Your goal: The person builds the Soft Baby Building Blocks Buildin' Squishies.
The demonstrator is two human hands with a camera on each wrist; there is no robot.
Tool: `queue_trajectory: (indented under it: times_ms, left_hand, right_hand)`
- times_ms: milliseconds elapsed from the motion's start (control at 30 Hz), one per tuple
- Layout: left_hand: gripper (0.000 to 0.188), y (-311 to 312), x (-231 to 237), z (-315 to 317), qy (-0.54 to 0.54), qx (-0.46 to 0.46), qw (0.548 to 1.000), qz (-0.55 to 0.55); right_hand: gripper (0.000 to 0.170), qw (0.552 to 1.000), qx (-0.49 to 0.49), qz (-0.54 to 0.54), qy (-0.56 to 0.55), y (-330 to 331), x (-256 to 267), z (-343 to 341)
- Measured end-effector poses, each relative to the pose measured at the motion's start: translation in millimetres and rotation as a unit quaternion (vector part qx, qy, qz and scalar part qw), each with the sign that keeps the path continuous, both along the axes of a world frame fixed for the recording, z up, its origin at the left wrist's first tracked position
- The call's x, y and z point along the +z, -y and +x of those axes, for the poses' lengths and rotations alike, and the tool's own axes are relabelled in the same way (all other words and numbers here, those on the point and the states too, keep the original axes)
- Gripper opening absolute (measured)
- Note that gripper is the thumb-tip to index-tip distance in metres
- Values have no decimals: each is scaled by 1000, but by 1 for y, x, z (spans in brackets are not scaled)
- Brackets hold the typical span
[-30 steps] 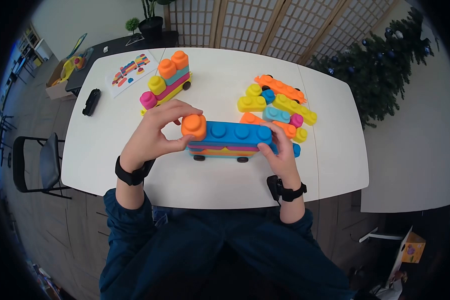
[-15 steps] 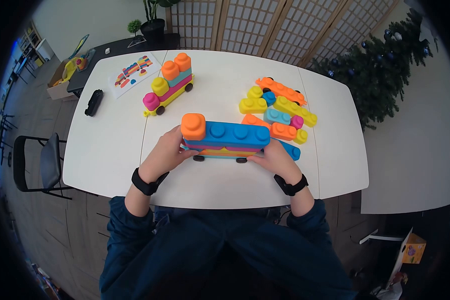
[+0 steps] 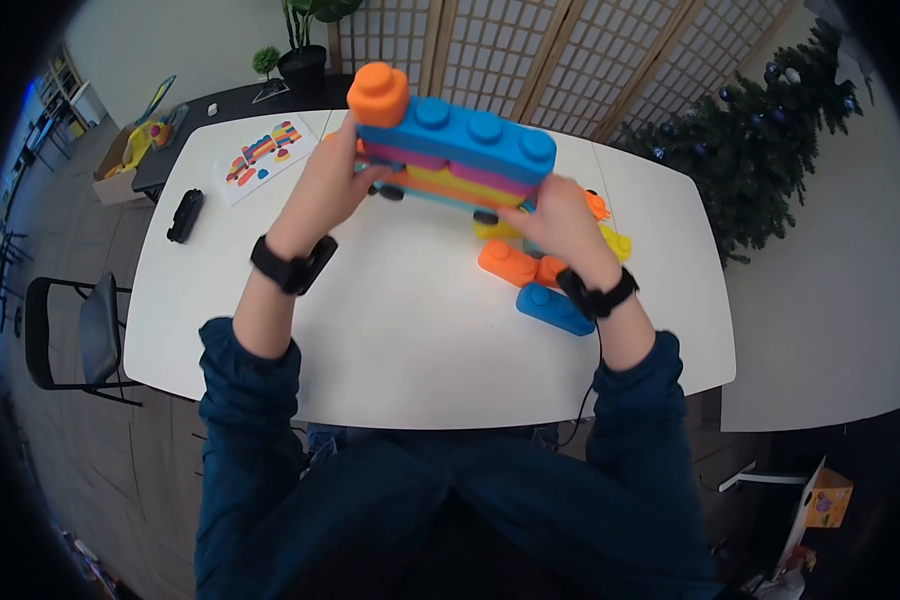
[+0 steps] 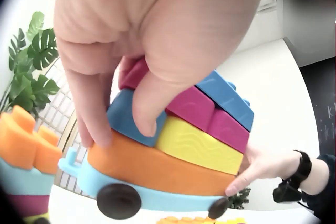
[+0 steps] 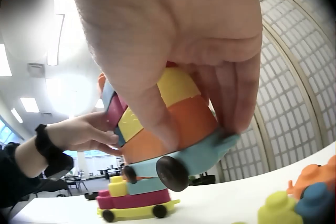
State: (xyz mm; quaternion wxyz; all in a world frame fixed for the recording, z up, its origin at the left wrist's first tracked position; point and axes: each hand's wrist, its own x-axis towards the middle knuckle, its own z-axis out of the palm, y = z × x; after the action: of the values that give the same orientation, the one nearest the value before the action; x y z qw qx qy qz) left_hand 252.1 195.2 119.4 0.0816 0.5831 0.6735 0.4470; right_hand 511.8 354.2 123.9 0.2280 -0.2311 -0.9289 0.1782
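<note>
Both hands hold a stacked toy block wagon (image 3: 460, 160) above the table, its right end tilted lower in the head view. My left hand (image 3: 322, 195) grips its left end, thumb on a blue block (image 4: 134, 116) low in the stack. At the other end my right hand (image 3: 570, 230) grips, thumb against the orange layer (image 5: 199, 124). A light blue wheeled base (image 4: 163, 200) is at the bottom; a long blue block (image 3: 460, 128) lies on top, with an orange block (image 3: 378, 95) at its left end.
A second block wagon (image 5: 136, 198) stands on the table, mostly hidden in the head view. Loose blocks, including an orange one (image 3: 507, 262) and a blue one (image 3: 555, 310), lie at right. A picture sheet (image 3: 263, 160) and a black case (image 3: 185, 215) are at left.
My left hand moved from the orange top block down to the wagon's left end, and the right hand lowered its grip. Both then lifted the wagon up and away from me.
</note>
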Motion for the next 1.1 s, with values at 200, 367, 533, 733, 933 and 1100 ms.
queue_trajectory:
  times_ms: [200, 367, 533, 733, 933, 1100]
  left_hand:
    - [51, -95, -52, -28, -18, 92, 996, 1]
    - [45, -113, -60, -26, 22, 124, 991, -44]
    - [58, -112, -66, -24, 36, 120, 990, -67]
    - [56, -52, -20, -21, 2, 121, 988, 90]
    - [49, -47, -63, -30, -189, 314, 924, -113]
    - [38, -54, -78, -57, -165, 177, 970, -1]
  right_hand:
    - [55, 992, -28, -126, 16, -101, -29, -55]
    - [54, 989, -43, -132, 47, -131, -67, -74]
    - [54, 984, -27, -172, 29, -144, -84, -77]
    - [51, 984, -6, -174, 40, -151, -82, -65]
    - [43, 967, -29, -249, 37, -148, -81, -64]
    - [44, 967, -45, -242, 60, -145, -76, -65]
